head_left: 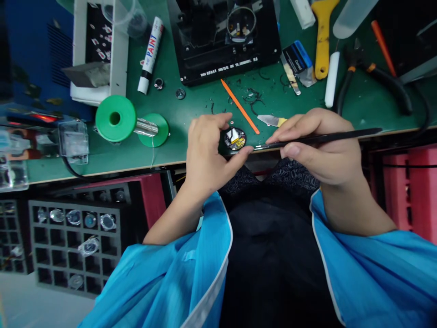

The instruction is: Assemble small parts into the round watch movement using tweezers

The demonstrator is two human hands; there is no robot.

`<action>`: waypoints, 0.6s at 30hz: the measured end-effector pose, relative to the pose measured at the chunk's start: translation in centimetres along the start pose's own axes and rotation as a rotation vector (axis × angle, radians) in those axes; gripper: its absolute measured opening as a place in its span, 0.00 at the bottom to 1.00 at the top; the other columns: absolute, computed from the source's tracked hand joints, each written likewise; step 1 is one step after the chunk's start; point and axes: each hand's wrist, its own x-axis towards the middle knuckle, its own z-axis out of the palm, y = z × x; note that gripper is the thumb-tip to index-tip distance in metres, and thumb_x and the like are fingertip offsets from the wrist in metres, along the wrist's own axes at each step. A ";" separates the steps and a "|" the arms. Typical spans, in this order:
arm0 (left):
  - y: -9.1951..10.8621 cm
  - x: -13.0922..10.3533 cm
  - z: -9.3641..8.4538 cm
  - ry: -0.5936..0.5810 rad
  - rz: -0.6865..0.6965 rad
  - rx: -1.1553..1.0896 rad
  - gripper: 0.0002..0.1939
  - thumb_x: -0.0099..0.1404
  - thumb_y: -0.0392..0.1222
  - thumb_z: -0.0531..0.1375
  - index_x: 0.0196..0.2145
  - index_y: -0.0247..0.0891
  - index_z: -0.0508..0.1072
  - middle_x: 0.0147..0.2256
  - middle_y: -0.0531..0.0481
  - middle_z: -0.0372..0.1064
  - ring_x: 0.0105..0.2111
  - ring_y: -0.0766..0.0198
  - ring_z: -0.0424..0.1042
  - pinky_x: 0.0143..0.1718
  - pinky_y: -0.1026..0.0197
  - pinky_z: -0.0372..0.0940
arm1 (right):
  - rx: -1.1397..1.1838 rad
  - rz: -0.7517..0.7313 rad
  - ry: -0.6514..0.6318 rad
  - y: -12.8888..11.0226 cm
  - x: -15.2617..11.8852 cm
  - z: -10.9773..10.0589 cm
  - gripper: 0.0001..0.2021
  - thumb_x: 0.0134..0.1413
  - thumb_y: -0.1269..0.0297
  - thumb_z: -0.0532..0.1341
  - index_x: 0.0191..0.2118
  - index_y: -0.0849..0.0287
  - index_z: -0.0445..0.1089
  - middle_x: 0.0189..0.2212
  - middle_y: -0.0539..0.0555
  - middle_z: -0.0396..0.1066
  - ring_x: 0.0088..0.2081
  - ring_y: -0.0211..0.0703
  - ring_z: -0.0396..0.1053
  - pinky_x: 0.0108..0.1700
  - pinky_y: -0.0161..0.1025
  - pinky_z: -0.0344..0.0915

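Observation:
Near the front edge of the green bench, my left hand curls its thumb and fingers around a small round watch module with a white and gold interior. My right hand pinches a thin black tool, perhaps tweezers, whose silvery tip points left toward the module's lower right side. The tip lies close to my left thumb; whether they touch is unclear. Just beyond the hands are an orange stick and a small blade with a yellow handle.
A black fixture stands at the back centre. At left are a green solder spool, a paint marker and a white box. Pliers and a yellow scraper lie at right. A foam tray with wrapped watches is below left.

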 end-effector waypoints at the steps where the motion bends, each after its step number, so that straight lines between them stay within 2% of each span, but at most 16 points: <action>1: -0.1 0.0 0.0 -0.003 0.001 0.004 0.26 0.79 0.60 0.68 0.64 0.45 0.70 0.50 0.44 0.78 0.53 0.50 0.80 0.55 0.36 0.78 | -0.004 -0.013 -0.004 0.0 0.0 0.0 0.10 0.61 0.64 0.80 0.46 0.46 0.88 0.44 0.50 0.89 0.46 0.52 0.86 0.67 0.63 0.79; 5: -0.1 0.0 -0.2 0.002 -0.010 -0.025 0.26 0.77 0.58 0.70 0.63 0.46 0.71 0.48 0.46 0.79 0.48 0.53 0.81 0.50 0.38 0.80 | -0.013 -0.029 -0.002 0.1 -0.1 0.0 0.11 0.61 0.66 0.79 0.48 0.44 0.88 0.44 0.48 0.89 0.45 0.49 0.86 0.63 0.57 0.81; 9: 0.1 0.0 -0.3 0.033 -0.044 -0.098 0.24 0.72 0.52 0.75 0.60 0.46 0.74 0.47 0.48 0.80 0.44 0.54 0.80 0.48 0.42 0.80 | -0.005 -0.028 0.003 0.1 -0.1 0.0 0.11 0.61 0.65 0.79 0.47 0.44 0.87 0.44 0.48 0.89 0.46 0.49 0.86 0.63 0.56 0.81; 13: 0.0 0.1 -0.6 0.016 -0.023 -0.151 0.23 0.71 0.48 0.74 0.59 0.46 0.74 0.48 0.47 0.81 0.46 0.52 0.81 0.48 0.42 0.80 | -0.015 -0.029 -0.005 0.0 0.0 0.0 0.11 0.61 0.68 0.78 0.47 0.45 0.87 0.44 0.48 0.88 0.46 0.49 0.86 0.64 0.57 0.82; 18: -0.3 0.4 -1.3 -0.100 0.073 -0.150 0.21 0.73 0.44 0.69 0.61 0.47 0.72 0.52 0.46 0.82 0.52 0.50 0.82 0.53 0.38 0.79 | -0.079 0.003 0.010 -0.2 -0.1 0.3 0.08 0.62 0.65 0.77 0.46 0.44 0.87 0.44 0.49 0.88 0.47 0.52 0.86 0.65 0.61 0.81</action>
